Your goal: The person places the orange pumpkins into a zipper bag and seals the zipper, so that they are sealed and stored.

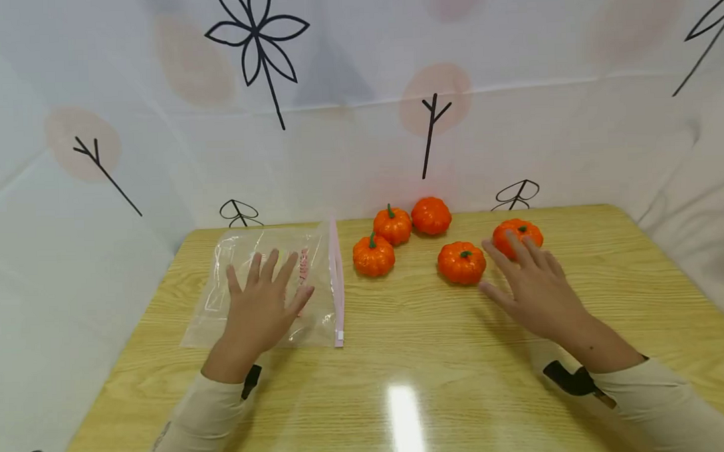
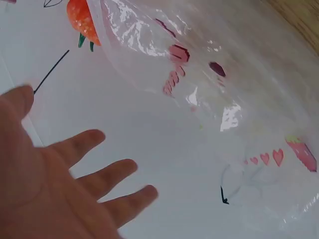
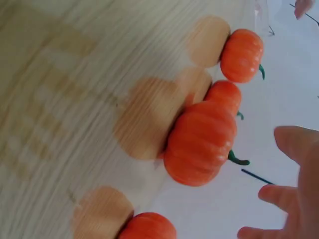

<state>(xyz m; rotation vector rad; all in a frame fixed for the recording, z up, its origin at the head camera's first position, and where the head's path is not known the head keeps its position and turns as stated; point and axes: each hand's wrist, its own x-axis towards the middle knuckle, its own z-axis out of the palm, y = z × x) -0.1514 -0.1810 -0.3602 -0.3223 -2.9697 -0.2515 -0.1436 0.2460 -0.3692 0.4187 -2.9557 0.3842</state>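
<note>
My left hand (image 1: 257, 313) is over a clear zip bag (image 1: 212, 324), fingers straight and spread, holding nothing. The bag lies flat on the table's left side, with its pink slider strip (image 1: 336, 280) to the right. In the left wrist view the palm and fingers (image 2: 117, 172) show apart from the bag's printed film (image 2: 234, 109). With fingers spread, my right hand (image 1: 538, 296) hovers nearest two small orange toy pumpkins, one by its thumb (image 1: 462, 263) and another partly hidden behind its fingertips (image 1: 532, 230). The right wrist view shows a pumpkin (image 3: 202, 144) beside that hand.
Behind the middle of the table, three more pumpkins cluster: one in front (image 1: 373, 255), one behind it (image 1: 392, 225) and one at the back (image 1: 431, 216). A white patterned cloth (image 1: 359, 146) hangs along the back edge of the wooden table (image 1: 402, 337).
</note>
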